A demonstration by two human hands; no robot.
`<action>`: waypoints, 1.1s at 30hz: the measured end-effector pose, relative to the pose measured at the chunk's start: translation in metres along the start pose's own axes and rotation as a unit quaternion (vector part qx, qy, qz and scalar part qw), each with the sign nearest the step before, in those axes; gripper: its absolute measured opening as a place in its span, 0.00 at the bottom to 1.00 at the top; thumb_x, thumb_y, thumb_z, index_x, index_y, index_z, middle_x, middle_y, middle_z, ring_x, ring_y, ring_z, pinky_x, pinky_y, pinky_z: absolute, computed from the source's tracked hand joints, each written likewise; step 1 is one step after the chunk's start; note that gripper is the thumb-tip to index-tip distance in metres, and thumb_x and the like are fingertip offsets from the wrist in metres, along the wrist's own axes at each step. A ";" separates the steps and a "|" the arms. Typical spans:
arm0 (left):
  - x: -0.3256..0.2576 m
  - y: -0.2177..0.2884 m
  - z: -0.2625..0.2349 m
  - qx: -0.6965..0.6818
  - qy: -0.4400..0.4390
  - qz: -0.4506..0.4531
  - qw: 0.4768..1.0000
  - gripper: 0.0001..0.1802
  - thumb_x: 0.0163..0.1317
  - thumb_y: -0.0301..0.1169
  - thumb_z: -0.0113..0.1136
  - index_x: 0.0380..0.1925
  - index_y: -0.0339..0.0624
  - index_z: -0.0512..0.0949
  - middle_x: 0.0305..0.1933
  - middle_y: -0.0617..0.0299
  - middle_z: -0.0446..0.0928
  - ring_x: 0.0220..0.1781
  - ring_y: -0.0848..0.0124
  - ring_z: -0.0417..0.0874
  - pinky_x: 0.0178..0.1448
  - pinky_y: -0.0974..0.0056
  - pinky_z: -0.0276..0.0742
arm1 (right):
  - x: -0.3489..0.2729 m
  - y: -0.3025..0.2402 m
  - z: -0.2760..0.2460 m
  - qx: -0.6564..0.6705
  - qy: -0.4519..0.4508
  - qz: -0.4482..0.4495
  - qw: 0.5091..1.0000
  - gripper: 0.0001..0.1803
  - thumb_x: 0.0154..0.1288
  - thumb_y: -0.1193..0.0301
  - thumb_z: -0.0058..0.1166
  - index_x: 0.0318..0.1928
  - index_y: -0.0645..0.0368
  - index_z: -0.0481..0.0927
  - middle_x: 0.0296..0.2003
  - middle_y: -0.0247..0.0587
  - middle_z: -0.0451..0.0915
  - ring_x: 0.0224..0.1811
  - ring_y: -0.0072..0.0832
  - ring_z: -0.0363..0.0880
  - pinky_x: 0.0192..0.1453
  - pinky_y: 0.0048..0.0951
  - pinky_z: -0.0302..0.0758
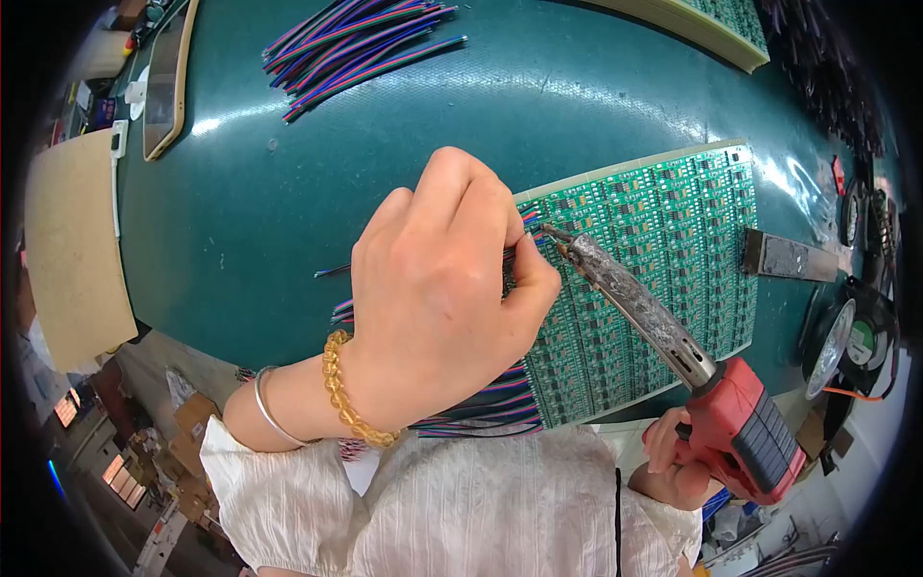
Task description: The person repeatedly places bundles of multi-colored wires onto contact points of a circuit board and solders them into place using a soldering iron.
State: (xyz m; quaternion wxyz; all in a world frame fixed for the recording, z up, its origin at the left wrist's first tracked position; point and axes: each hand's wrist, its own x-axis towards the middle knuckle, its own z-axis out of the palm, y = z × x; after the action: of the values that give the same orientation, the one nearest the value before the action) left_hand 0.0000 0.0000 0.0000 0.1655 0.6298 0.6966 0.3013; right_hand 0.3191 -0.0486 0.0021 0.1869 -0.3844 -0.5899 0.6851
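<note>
My left hand [442, 279] is closed in a pinch over the left edge of a green circuit board panel [654, 260], holding a thin multicoloured ribbon wire [529, 213] against it. My right hand [673, 462] grips the red handle of a soldering iron [654, 322]. The iron's tip meets the board right beside my left fingertips, close to the wire's end. Rows of small chips and parts cover the panel. More ribbon wires [490, 404] stick out from its left edge, partly hidden under my left hand and wrist.
Loose ribbon wires [356, 43] lie in a bunch at the far side of the green mat. A stack of boards [711, 24] stands far right. A metal block [788, 258] touches the panel's right side, near a small fan [865, 337]. A phone [171, 82] lies far left.
</note>
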 end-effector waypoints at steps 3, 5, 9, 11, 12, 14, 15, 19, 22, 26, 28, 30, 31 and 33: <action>0.002 0.000 0.000 0.003 0.007 0.007 1.000 0.10 0.45 0.16 0.62 0.25 0.37 0.71 0.32 0.54 0.72 0.29 0.62 0.76 0.31 0.63 0.73 | 0.007 -0.007 0.015 0.118 0.139 -0.039 0.982 0.43 0.53 0.40 0.62 0.58 0.62 0.73 0.17 0.32 0.74 0.16 0.26 0.71 0.25 0.28 0.68; 0.003 0.000 -0.001 0.000 0.006 0.000 1.000 0.10 0.44 0.16 0.62 0.25 0.37 0.70 0.32 0.54 0.72 0.29 0.61 0.76 0.32 0.62 0.73 | -0.005 0.004 0.012 0.121 0.166 -0.035 0.978 0.43 0.53 0.41 0.63 0.57 0.65 0.73 0.17 0.32 0.73 0.16 0.25 0.70 0.24 0.27 0.67; 0.004 0.000 0.000 0.001 0.005 0.018 1.000 0.10 0.45 0.16 0.62 0.24 0.37 0.71 0.32 0.55 0.72 0.27 0.64 0.75 0.28 0.64 0.71 | -0.016 0.009 0.015 0.127 0.213 -0.027 0.968 0.44 0.53 0.41 0.65 0.55 0.68 0.73 0.15 0.32 0.72 0.15 0.23 0.69 0.23 0.26 0.66; 0.001 0.001 -0.002 0.001 -0.002 -0.013 1.000 0.10 0.45 0.16 0.63 0.24 0.38 0.71 0.32 0.57 0.72 0.23 0.70 0.73 0.23 0.68 0.68 | 0.008 -0.014 0.030 0.104 0.264 -0.041 0.958 0.44 0.53 0.42 0.66 0.54 0.70 0.72 0.15 0.32 0.72 0.15 0.23 0.68 0.22 0.26 0.65; 0.003 0.001 -0.002 -0.003 -0.003 -0.010 1.000 0.10 0.45 0.16 0.63 0.24 0.38 0.71 0.32 0.57 0.72 0.23 0.70 0.73 0.23 0.68 0.68 | 0.009 -0.013 0.028 0.101 0.268 -0.041 0.957 0.44 0.53 0.42 0.66 0.54 0.70 0.72 0.15 0.32 0.72 0.15 0.23 0.68 0.22 0.26 0.65; 0.006 0.002 -0.001 -0.012 -0.003 -0.005 1.000 0.10 0.46 0.16 0.63 0.23 0.38 0.71 0.32 0.59 0.72 0.21 0.75 0.70 0.20 0.70 0.64 | 0.006 -0.010 0.022 0.133 0.238 -0.059 0.960 0.45 0.53 0.41 0.65 0.55 0.70 0.72 0.15 0.31 0.73 0.14 0.22 0.67 0.20 0.25 0.63; 0.005 0.001 -0.001 -0.009 -0.002 -0.006 1.000 0.10 0.46 0.16 0.63 0.23 0.38 0.71 0.32 0.59 0.72 0.21 0.75 0.70 0.20 0.70 0.64 | 0.005 -0.004 0.021 0.135 0.235 -0.059 0.961 0.45 0.53 0.41 0.65 0.55 0.70 0.72 0.15 0.31 0.73 0.14 0.22 0.67 0.20 0.25 0.63; 0.002 0.000 -0.001 -0.016 -0.011 -0.017 1.000 0.10 0.47 0.16 0.63 0.23 0.38 0.72 0.33 0.61 0.72 0.20 0.78 0.68 0.21 0.71 0.64 | 0.007 -0.001 0.022 0.145 0.232 -0.044 0.961 0.45 0.51 0.40 0.66 0.53 0.70 0.73 0.15 0.32 0.73 0.14 0.22 0.68 0.20 0.25 0.64; 0.003 0.001 -0.002 -0.025 -0.017 -0.022 0.999 0.09 0.47 0.16 0.64 0.23 0.38 0.72 0.34 0.61 0.72 0.20 0.79 0.68 0.21 0.72 0.63 | 0.006 -0.002 0.019 0.130 0.226 -0.034 0.965 0.44 0.50 0.40 0.66 0.51 0.69 0.73 0.15 0.32 0.73 0.14 0.23 0.69 0.21 0.25 0.65; 0.005 0.001 -0.005 -0.037 -0.026 -0.024 0.999 0.10 0.47 0.17 0.65 0.24 0.39 0.73 0.34 0.62 0.73 0.20 0.80 0.66 0.21 0.72 0.62 | -0.002 0.000 0.012 0.096 0.226 -0.012 0.969 0.43 0.50 0.39 0.65 0.48 0.68 0.72 0.16 0.33 0.73 0.14 0.23 0.70 0.21 0.26 0.66; 0.003 0.000 -0.007 -0.035 -0.026 -0.028 0.999 0.10 0.47 0.17 0.65 0.24 0.39 0.73 0.34 0.62 0.73 0.20 0.81 0.66 0.22 0.73 0.62 | 0.000 0.002 0.012 0.101 0.212 -0.034 0.971 0.44 0.51 0.39 0.65 0.49 0.68 0.72 0.15 0.33 0.73 0.14 0.23 0.69 0.21 0.26 0.66; 0.001 -0.001 -0.007 -0.035 -0.028 -0.031 0.998 0.10 0.47 0.17 0.65 0.24 0.39 0.73 0.35 0.62 0.73 0.20 0.81 0.66 0.22 0.73 0.62 | 0.007 0.000 0.013 0.108 0.190 -0.076 0.973 0.45 0.51 0.40 0.65 0.53 0.69 0.71 0.15 0.31 0.72 0.14 0.22 0.68 0.20 0.25 0.65; 0.003 0.000 -0.006 -0.037 -0.028 -0.029 0.998 0.10 0.47 0.17 0.65 0.24 0.39 0.73 0.35 0.62 0.73 0.20 0.80 0.67 0.22 0.73 0.62 | 0.009 -0.003 0.014 0.108 0.185 -0.096 0.972 0.45 0.52 0.40 0.66 0.54 0.69 0.71 0.15 0.31 0.72 0.13 0.22 0.68 0.20 0.25 0.65; 0.003 0.000 -0.004 -0.038 -0.028 -0.028 0.998 0.10 0.47 0.17 0.65 0.24 0.39 0.73 0.35 0.62 0.73 0.20 0.80 0.67 0.22 0.72 0.63 | 0.010 -0.010 0.019 0.109 0.178 -0.115 0.971 0.46 0.52 0.41 0.66 0.56 0.69 0.71 0.14 0.30 0.72 0.13 0.21 0.68 0.20 0.25 0.65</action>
State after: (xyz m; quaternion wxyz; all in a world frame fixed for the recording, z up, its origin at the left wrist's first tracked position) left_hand -0.0033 0.0022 0.0037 0.2173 0.6112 0.6972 0.3053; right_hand 0.2970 -0.0519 0.0083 0.4073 -0.4065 -0.5093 0.6399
